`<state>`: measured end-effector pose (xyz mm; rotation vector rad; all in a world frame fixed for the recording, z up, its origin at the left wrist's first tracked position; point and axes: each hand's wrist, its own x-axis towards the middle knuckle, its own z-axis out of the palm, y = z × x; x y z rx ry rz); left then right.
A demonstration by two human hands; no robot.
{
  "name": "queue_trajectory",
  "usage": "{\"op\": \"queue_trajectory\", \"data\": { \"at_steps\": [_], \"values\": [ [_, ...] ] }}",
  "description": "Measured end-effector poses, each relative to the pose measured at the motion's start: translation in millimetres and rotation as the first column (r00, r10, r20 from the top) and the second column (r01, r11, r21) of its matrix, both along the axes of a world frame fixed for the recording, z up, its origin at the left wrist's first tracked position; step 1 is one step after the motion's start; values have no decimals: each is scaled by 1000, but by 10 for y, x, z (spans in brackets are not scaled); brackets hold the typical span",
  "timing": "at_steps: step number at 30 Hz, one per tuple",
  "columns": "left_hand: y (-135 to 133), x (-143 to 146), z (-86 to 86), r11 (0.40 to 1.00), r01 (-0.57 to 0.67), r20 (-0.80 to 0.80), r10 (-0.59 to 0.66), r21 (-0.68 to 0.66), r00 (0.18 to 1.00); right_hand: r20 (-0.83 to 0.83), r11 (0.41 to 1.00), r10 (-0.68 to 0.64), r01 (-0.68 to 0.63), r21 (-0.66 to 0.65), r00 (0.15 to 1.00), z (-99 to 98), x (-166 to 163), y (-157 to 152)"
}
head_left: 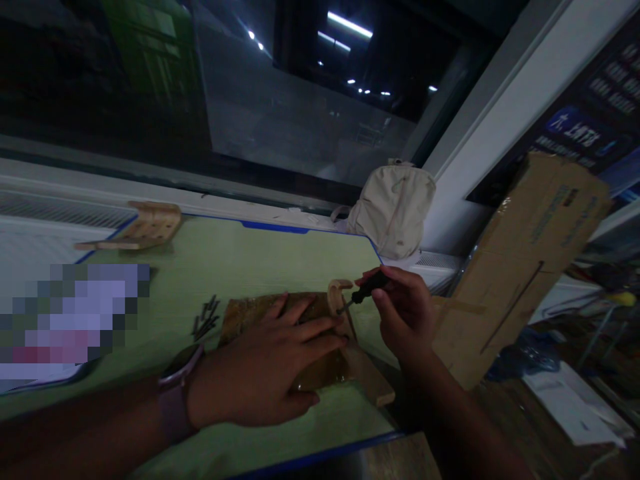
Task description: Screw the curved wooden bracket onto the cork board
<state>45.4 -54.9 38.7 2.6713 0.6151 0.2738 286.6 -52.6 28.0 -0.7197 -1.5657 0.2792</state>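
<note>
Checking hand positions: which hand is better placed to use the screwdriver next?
Right, probably: the right hand grips the black-handled screwdriver, its tip by the curved wood piece, while the left hand lies flat on the board.

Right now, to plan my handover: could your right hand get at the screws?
Probably, but the right hand holds a screwdriver, and the left hand on the wooden board lies between it and the screws.

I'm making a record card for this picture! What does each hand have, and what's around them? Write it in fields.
Left hand: pressed flat on a rough brown wooden board
Right hand: gripping a small black-handled screwdriver
Left wrist: a watch with a mauve strap
Beside the board: a curved wooden piece, dark metal screws
Surface: a pale green table with blue edging
Further off: a beige backpack, a cardboard box
</note>
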Motion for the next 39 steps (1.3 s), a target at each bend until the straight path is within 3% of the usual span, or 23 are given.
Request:
{"op": "queue_trajectory", "data": {
  "at_steps": [6, 16, 21, 25, 32, 39],
  "values": [
    [-6, -1, -34, 1000, -6, -7, 6, 2, 1000, 0, 989, -130, 130, 69, 992, -27, 54, 33],
    [0, -5, -17, 1000, -5, -15, 5, -2, 1000, -31, 999, 40, -40, -11, 999, 23, -50, 2],
    [-5, -7, -8, 1000, -6, 2, 6, -10, 1000, -29, 986, -126, 128, 109, 992, -15, 28, 50],
    [-6, -2, -4, 1000, -12, -9, 11, -21, 1000, 43, 972, -190, 182, 146, 981, -5, 72, 43],
    [-1, 2, -13, 1000, -8, -15, 8, 8, 1000, 82, 999, 32, -30, -24, 996, -47, 12, 10],
    [-2, -4, -27, 1000, -8, -6, 8, 7, 1000, -29, 995, 52, -54, -79, 998, -30, 4, 15]
  ]
}}
